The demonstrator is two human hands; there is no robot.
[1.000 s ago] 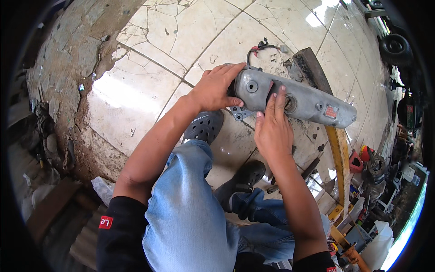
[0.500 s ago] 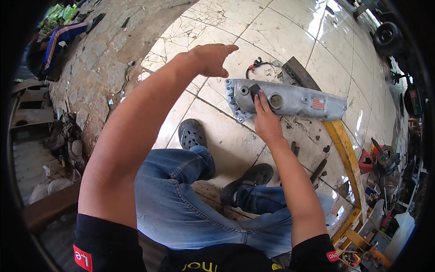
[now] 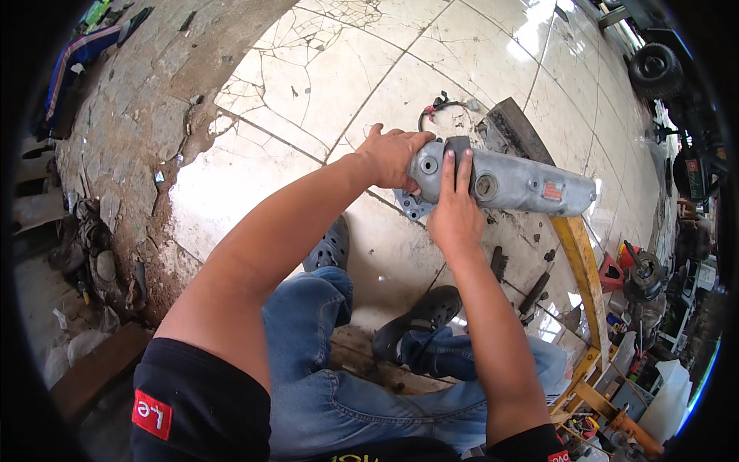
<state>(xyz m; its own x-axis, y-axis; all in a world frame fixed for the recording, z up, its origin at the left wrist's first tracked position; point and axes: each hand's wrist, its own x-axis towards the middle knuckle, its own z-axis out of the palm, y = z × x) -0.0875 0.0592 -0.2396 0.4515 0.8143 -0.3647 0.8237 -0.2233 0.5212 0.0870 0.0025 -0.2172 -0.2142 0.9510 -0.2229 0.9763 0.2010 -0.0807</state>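
A long grey cast-metal cover (image 3: 508, 181), rounded along its top and bearing a small red label near its far end, is being held above a floor of cracked white tiles (image 3: 323, 85), in front of the person's knees. Its near end is being gripped by the left hand (image 3: 392, 154), the fingers being curled together around the edge of the casting beside a round hole. The right hand (image 3: 454, 212) is being pressed against the cover's near side, its fingers being kept straight and close together over a small dark rectangular pad (image 3: 459, 152) lying on the metal. Below the cover, two dark perforated clogs (image 3: 331, 246) are being worn beneath blue denim trouser legs (image 3: 323, 369). A yellow metal frame (image 3: 581, 269) is lying just beside the cover's far end, and a black cable with a plug (image 3: 443, 108) is lying on the tiles beyond the hands. A dark wheel (image 3: 654, 69) is showing at the upper right rim.
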